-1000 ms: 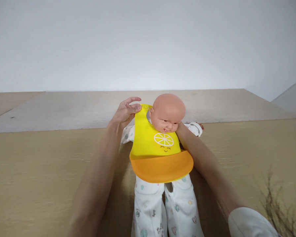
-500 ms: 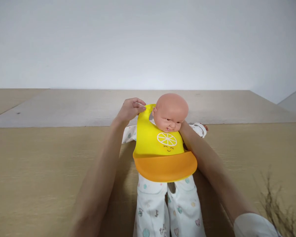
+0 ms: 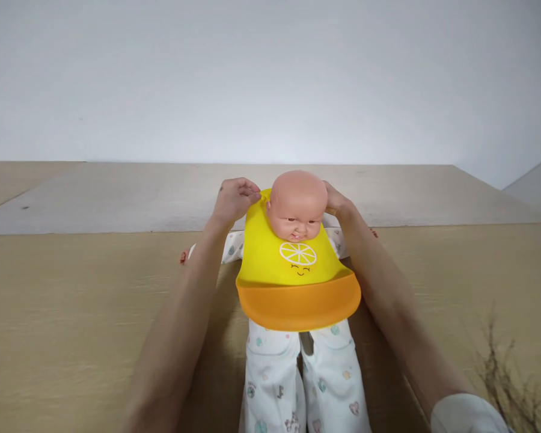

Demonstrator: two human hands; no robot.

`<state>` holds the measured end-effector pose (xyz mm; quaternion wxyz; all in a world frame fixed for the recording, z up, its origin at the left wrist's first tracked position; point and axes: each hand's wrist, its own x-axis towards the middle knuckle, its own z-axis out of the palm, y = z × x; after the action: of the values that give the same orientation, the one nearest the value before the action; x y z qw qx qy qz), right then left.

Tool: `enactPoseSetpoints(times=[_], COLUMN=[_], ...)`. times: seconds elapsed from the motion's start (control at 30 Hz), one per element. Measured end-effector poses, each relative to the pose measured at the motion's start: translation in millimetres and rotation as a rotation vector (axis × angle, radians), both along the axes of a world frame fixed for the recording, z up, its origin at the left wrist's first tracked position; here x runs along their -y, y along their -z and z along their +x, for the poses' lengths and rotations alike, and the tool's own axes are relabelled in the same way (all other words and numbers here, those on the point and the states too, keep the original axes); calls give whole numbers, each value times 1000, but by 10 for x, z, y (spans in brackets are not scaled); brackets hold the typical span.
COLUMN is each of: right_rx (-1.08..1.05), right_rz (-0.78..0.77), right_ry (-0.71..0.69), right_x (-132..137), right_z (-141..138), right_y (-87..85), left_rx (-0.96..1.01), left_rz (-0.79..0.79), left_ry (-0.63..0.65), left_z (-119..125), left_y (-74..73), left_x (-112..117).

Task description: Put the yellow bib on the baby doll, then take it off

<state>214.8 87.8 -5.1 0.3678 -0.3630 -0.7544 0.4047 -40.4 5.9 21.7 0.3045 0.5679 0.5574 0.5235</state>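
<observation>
Yellow silicone bib [image 3: 270,264] is laid over the chest of a baby doll [image 3: 296,204], which is lying on its back on the worktop [image 3: 72,313], with its head toward the far side and its legs toward the camera. The bib is centred on the torso, and its upper part rises on both sides of the doll's neck. An orange catch pocket [image 3: 298,305] is formed along its lower edge and reaches to the top of the legs. A white lemon-slice print [image 3: 298,254] is seen on the yellow surface, with a small smiling face printed just beneath it.

The upper corner of the bib, beside the doll's head, is pinched between the thumb and fingers of the left hand [image 3: 233,201]. The right hand [image 3: 337,201] is placed against the other side of the doll's head, with its fingers hidden behind the head, so whether anything is pinched there cannot be told. Both forearms are extended from the near side, one on either side of the doll, and a white sleeve [image 3: 464,415] is bunched at the right arm.

The doll is dressed in a white outfit [image 3: 275,385] printed with pastel dots and hearts. One small doll's hand [image 3: 184,257] is seen just beyond the left forearm. A paler board [image 3: 117,204] lies along the far part of the worktop, and dried twigs [image 3: 496,379] are seen at the lower right, in front of a plain white wall [image 3: 270,78].
</observation>
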Motion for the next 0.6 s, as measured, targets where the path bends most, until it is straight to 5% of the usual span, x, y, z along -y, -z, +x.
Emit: enactPoseSetpoints(times=[0.1, 0.33, 0.6], right_rx=[71, 281, 140], right_rz=[58, 193, 120], right_ry=[-58, 110, 61], right_x=[-73, -84, 3], right_z=[-62, -113, -116], right_y=[-108, -147, -116], left_rx=[-20, 30, 38], left_rz=[1, -15, -8], left_ry=[-17, -95, -168], left_z=[-30, -76, -46], left_y=[79, 192, 310], left_x=[-71, -151, -209])
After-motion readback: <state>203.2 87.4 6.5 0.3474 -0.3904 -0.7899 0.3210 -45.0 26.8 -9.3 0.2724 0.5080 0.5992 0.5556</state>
